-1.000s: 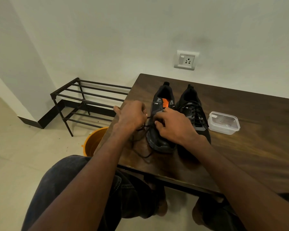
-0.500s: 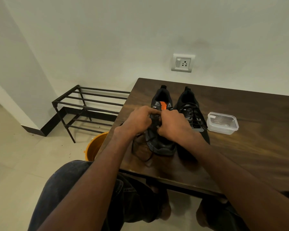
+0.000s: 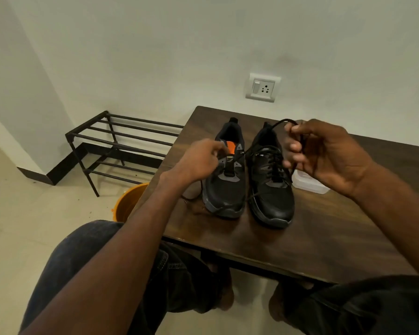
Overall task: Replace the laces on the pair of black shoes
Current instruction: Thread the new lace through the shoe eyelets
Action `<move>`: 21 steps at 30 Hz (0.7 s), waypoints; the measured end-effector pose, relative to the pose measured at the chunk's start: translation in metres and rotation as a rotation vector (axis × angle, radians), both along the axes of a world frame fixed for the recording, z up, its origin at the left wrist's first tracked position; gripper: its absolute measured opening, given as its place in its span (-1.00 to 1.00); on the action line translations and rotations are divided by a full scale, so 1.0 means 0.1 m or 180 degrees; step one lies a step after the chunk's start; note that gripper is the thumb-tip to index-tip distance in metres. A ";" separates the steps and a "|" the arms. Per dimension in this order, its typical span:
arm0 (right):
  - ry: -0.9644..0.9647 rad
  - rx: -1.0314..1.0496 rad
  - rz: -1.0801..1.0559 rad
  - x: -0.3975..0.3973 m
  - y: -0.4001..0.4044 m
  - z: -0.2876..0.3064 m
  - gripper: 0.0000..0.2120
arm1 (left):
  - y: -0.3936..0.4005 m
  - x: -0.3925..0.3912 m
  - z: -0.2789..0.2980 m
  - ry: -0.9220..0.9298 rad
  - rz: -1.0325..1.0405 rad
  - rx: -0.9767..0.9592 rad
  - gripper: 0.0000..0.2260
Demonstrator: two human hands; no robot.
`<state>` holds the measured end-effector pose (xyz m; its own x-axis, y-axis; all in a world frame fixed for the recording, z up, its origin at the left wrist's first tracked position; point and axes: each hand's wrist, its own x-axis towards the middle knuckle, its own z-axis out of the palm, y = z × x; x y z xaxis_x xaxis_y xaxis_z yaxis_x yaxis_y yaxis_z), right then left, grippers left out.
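Two black shoes stand side by side on the dark wooden tabletop, toes toward the person. The left shoe shows an orange insole, and its upper eyelets carry no lace. The right shoe is fully laced. The right hand is raised above and to the right of the right shoe, fingers curled around a black lace; the lace loops over the top of that hand and runs down and left to the eyelet area of the left shoe. The left hand rests at the left side of the left shoe with fingertips pinched at its eyelets; a length of lace trails from under this hand onto the tabletop. A clear plastic container sits on the tabletop just beyond the right shoe, partly hidden by the right hand. A black metal rack and an orange bucket stand on the floor to the left.
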<state>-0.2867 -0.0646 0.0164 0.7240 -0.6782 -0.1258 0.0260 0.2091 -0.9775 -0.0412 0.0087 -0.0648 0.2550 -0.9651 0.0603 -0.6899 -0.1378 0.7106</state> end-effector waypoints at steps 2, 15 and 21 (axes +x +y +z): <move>0.0765 -0.0906 -0.0014 0.01 0.04 -0.09 -0.77 | 0.02 -0.08 0.16 0.0861 0.0026 -0.0534 -0.74; 0.0913 -0.1247 -0.0291 0.17 0.06 -0.13 -0.65 | 0.30 0.16 0.25 -0.0998 -0.0339 0.0837 -0.86; 0.1168 -0.1595 0.0064 0.43 0.25 -0.25 -0.77 | 0.29 -0.03 0.35 0.0796 -0.0922 0.0065 -0.67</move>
